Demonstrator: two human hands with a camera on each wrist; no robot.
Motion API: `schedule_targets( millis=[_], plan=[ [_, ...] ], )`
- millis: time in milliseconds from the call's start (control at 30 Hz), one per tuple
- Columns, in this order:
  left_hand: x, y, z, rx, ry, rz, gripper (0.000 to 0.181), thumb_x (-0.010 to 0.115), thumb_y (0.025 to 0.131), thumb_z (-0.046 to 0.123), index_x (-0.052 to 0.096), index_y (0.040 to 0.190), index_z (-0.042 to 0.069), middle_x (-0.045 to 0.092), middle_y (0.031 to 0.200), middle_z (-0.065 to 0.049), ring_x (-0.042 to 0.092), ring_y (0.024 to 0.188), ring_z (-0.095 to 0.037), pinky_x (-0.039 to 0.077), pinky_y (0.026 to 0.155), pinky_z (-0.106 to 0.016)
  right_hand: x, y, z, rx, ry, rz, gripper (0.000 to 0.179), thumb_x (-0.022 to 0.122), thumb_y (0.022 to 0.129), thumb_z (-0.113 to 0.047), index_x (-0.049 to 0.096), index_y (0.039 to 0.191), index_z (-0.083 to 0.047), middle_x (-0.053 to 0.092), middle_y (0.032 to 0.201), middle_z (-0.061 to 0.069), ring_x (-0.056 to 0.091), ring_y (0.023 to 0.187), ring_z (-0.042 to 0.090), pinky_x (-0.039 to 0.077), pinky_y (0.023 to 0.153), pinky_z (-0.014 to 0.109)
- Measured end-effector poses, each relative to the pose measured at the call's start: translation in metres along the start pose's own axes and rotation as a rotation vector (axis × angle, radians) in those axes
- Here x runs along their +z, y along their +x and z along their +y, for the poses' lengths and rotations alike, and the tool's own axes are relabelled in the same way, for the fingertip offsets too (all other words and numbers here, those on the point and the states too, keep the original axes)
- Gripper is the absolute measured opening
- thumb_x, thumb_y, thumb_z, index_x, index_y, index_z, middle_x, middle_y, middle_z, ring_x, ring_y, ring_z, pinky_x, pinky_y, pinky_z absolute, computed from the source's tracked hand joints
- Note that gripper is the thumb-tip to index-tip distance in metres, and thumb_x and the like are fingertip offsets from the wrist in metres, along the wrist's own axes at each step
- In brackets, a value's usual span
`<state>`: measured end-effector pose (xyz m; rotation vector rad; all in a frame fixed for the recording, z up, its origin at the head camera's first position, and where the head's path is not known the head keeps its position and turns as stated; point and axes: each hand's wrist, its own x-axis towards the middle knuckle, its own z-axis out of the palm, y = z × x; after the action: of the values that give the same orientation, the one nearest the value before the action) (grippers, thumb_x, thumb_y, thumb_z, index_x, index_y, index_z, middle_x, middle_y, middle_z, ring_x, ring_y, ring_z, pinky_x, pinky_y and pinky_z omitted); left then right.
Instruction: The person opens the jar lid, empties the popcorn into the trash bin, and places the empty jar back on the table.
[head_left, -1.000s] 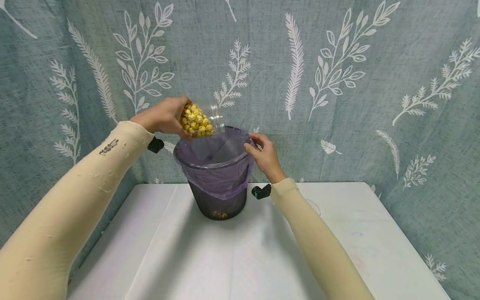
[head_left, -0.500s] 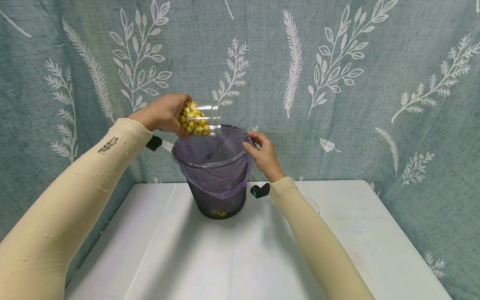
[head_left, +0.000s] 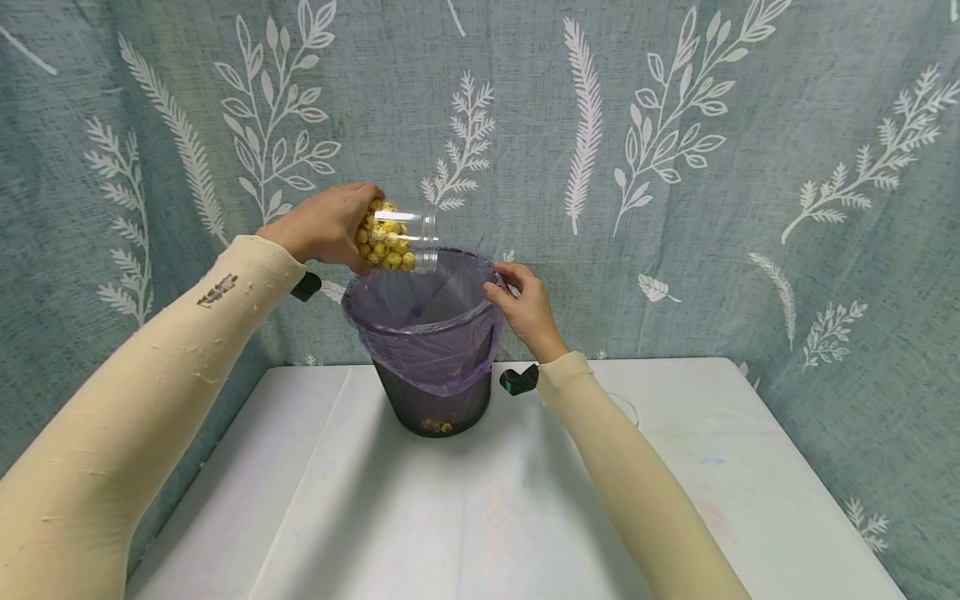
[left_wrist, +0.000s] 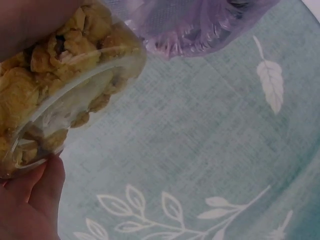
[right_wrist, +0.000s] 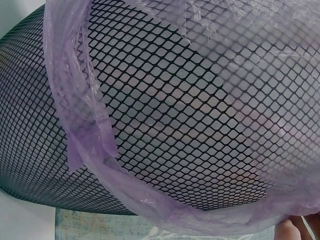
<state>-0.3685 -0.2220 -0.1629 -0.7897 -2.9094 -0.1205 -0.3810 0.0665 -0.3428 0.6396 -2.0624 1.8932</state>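
Room before bin (head_left: 435,404), curtain (head_left: 525,150) behind

Jar (head_left: 418,227): clear, smooth, glossy; glass or plastic, you cannot tell.
Popcorn (head_left: 385,242): rough, knobbly.
Table (head_left: 510,517): smooth, matt top.
Bin (head_left: 442,408), towards the table's far edge: matt, metal-looking mesh.
Liner (head_left: 435,362): thin plastic film, crinkled, shiny.
Backdrop (head_left: 525,125): matt woven cloth.
Your sleeves (head_left: 172,358): matt cloth, bobbled.

my left hand (head_left: 330,223) covers the base end of the clear jar (head_left: 401,237) in the head view, and the left wrist view cuts the jar off at its top and left edges. the purple liner (head_left: 450,367) partly hides the upper mesh of the mesh bin (head_left: 401,398); the popcorn pieces (head_left: 444,427) low inside are too dim to count. the right wrist view crops most of my right hand (head_left: 531,310). the mark (head_left: 217,290) on my left sleeve (head_left: 180,350) is too small to read.
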Motion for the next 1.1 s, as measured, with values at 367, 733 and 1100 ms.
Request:
schedule_targets(
  millis=[367,733,1100],
  plan=[
    [0.0006,0.0028,0.0005,0.034,0.056,0.011,0.097,0.096,0.066,0.008,0.04,0.144,-0.005,0.053,0.134,-0.025,0.051,0.125,-0.046,0.042,0.107,-0.064,0.0,-0.0007,-0.0013,-0.004,-0.021,-0.001,0.045,0.065,0.105,-0.011,0.054,0.145,0.006,0.054,0.147,0.02,0.051,0.14,0.033,0.043,0.116,0.037],
    [0.0031,0.0035,0.0024,0.069,0.077,0.047,0.092,0.095,0.066,0.002,0.043,0.142,-0.004,0.054,0.129,-0.024,0.052,0.123,-0.046,0.044,0.106,-0.064,-0.0006,-0.0007,-0.0009,0.004,-0.014,-0.01,0.047,0.066,0.105,-0.014,0.053,0.146,0.006,0.053,0.149,0.02,0.049,0.142,0.034,0.042,0.117,0.036],
    [0.0039,0.0035,0.0046,0.024,0.12,0.024,0.098,0.096,0.067,0.004,0.041,0.148,-0.006,0.05,0.142,-0.028,0.047,0.134,-0.049,0.04,0.111,-0.065,0.0005,-0.0007,-0.0006,0.008,-0.024,0.001,0.046,0.066,0.105,-0.013,0.054,0.146,0.004,0.054,0.148,0.018,0.05,0.141,0.033,0.043,0.116,0.035]
  ],
)
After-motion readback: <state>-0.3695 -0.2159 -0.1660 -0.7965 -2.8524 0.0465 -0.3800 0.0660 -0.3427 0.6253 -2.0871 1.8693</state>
